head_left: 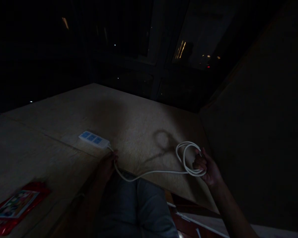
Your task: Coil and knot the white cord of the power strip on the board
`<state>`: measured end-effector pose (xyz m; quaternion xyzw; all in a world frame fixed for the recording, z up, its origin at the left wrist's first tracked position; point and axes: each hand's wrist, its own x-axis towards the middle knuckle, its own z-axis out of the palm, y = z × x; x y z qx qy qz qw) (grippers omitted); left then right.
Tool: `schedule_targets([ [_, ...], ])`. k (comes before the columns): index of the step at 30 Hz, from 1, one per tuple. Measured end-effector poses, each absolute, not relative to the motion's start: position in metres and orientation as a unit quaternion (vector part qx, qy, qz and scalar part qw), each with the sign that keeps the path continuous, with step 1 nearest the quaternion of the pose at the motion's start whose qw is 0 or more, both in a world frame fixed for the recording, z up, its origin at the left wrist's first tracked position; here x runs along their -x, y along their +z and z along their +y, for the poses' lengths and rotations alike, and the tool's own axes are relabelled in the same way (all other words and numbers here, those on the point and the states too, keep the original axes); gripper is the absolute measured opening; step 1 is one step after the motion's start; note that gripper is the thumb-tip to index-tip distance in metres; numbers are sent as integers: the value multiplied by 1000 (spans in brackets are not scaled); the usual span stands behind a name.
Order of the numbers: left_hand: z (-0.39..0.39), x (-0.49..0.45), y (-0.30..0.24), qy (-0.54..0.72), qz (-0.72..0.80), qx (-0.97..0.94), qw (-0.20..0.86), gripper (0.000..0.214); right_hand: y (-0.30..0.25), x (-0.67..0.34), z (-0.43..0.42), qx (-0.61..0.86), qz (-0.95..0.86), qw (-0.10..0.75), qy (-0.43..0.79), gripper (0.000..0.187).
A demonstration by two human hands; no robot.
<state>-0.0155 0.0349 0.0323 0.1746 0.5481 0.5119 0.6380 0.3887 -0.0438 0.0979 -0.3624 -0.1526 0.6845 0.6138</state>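
Observation:
A white power strip (pixel 94 139) with blue-lit sockets lies on the pale wooden table (pixel 64 112). Its white cable (pixel 154 172) runs from the strip toward me and off to the right. My left hand (pixel 108 165) is closed on the cable just below the strip, near the table's front edge. My right hand (pixel 205 167) is closed around a small coil of the same cable, two or three loops held upright above the table's right corner. The coil's shadow falls on the tabletop to its left.
A red flat package (pixel 15 206) with a colourful picture lies at the lower left of the table. My grey-trousered knees (pixel 139 208) show below the table edge. Dark windows with distant lights stand behind; a dark wall rises on the right.

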Motion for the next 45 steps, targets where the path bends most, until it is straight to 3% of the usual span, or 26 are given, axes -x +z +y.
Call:
schedule_targets([
  [6,68,20,54,482,561,-218,636,7,104,-418,-41,387,-181,571,701,21],
  [13,102,13,47,400,594,-297,631,18,107,-420,-52,389,-202,486,756,28],
  [19,103,13,63,231,694,-500,465,44,127,-403,-47,386,-277,393,787,37],
  [22,86,-4,89,289,691,-565,346,45,143,-389,-35,392,-330,344,787,35],
  [23,78,-15,100,320,669,-573,349,41,148,-383,-30,395,-349,322,786,35],
  [26,49,-56,127,406,505,-542,534,13,165,-364,-14,397,-401,258,784,36],
  [30,24,-103,141,370,307,-436,761,28,185,-342,4,399,-432,209,781,36],
  [36,23,-128,119,286,252,-476,793,40,197,-330,19,455,-456,209,736,39],
  [41,21,-136,110,328,249,-399,819,44,186,-329,29,467,-421,237,740,41],
  [45,17,-144,113,397,263,-326,816,45,174,-330,32,446,-387,314,743,34],
])
